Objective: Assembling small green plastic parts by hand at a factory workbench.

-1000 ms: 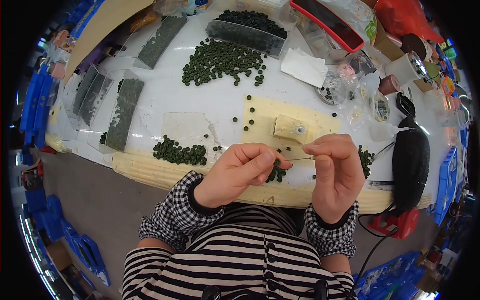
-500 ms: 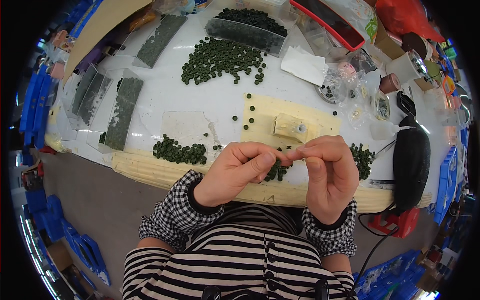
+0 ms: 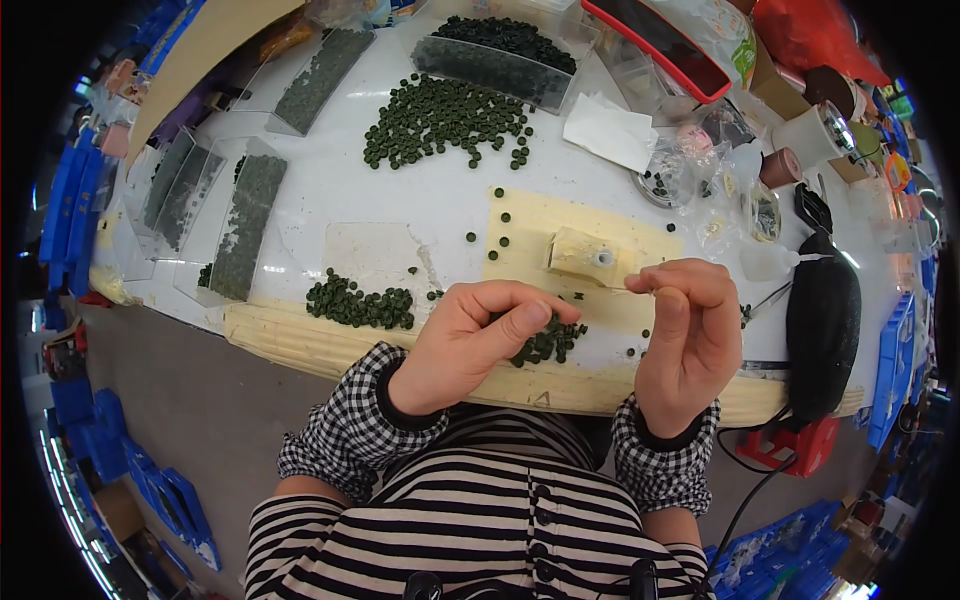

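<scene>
Above the table's front edge, my left hand (image 3: 472, 340) is closed, its thumb bent toward the index finger; whatever lies between them is too small or hidden to make out. Just beyond those fingertips and under them lies a small heap of dark green round pieces (image 3: 548, 342). My right hand (image 3: 692, 335) is apart from the left, thumb and fingers pinched together. A tiny pale thing shows at its fingertips, too small to name. Beyond both hands stands a small block wrapped in yellowish tape (image 3: 578, 252), with a round pale spot on its side.
More dark green pieces lie in a left heap (image 3: 358, 303) and a far, larger heap (image 3: 440, 115). Clear plastic boxes (image 3: 248, 225) hold more at the left and back. A black pouch-like object (image 3: 824, 320), white paper (image 3: 608, 132) and a red-edged phone (image 3: 660, 48) surround the right side.
My right hand has drawn away to the right from my left fingertips, opening a gap between the hands. My left hand has stayed nearly in place.
</scene>
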The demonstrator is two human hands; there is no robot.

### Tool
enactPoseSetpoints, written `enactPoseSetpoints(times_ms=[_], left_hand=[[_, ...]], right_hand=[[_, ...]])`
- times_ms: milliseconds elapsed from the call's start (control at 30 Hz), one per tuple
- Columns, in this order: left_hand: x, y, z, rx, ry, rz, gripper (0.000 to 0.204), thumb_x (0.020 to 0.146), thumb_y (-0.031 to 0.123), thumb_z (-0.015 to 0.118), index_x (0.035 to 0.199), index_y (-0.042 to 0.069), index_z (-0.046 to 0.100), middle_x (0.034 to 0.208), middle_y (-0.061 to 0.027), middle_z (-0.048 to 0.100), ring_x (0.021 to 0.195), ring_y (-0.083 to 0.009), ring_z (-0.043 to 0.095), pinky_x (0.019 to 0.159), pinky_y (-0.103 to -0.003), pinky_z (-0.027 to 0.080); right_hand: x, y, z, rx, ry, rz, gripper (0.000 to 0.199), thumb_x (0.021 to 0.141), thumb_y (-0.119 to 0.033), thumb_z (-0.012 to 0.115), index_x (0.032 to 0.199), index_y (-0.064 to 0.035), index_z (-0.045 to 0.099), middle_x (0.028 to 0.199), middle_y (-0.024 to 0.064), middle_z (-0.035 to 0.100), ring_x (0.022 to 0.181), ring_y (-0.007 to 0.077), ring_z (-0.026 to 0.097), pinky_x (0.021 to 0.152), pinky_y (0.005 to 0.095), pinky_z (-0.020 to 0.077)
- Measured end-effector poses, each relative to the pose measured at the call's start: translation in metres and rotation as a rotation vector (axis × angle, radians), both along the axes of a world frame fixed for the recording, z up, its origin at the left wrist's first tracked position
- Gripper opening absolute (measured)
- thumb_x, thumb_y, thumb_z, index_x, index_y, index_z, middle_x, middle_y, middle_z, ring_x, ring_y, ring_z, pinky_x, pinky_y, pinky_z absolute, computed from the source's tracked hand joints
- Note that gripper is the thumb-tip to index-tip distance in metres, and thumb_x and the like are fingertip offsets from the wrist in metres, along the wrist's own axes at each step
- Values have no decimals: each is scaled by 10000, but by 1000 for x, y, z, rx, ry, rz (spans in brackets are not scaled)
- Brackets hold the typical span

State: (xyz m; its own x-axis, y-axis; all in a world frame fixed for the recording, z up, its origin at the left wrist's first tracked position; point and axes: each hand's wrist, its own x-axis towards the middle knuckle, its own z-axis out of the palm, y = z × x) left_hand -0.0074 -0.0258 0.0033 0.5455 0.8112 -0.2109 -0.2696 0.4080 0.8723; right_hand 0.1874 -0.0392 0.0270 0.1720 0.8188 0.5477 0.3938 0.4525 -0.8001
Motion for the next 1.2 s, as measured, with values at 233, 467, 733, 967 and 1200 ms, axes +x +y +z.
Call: enactPoseSetpoints(times_ms=[233,467,733,967,1200], left_hand=[[5,-2,7,614,371,255,202,890,110,675,1057,-1,705,594,34,452,549,-53,375,506,-205,291],[5,-2,11,925,487,331,273,791,63,754,1058,24,714,615,-25,510,505,-100,430,463,-240,339],[2,-1,10,1075,513,385,348,744,76,781,1084,42,716,598,-24,479,494,-122,436,455,-259,348],[3,-3,9,1067,557,468,359,751,66,770,1104,38,710,599,-22,476,498,-122,435,455,-256,346],[6,-4,6,957,442,405,370,793,-17,710,1159,26,679,610,-20,496,506,-106,433,470,-241,352]], right_hand=[[10,19,-9,97,-443,-167,96,799,-4,708,866,-14,640,856,93,620,781,244,591,675,318,473],[6,20,-12,58,-514,-148,191,760,-24,737,943,-26,679,857,81,612,787,255,567,681,338,457],[-8,-18,2,-161,-145,239,210,772,14,710,981,-11,713,874,101,631,776,232,593,663,294,478],[-18,-24,-6,-197,7,346,322,801,51,665,1119,5,689,932,118,633,794,206,584,680,270,472],[-16,-24,-11,-184,33,332,319,818,51,646,1132,11,681,941,118,635,815,211,584,696,270,476]])
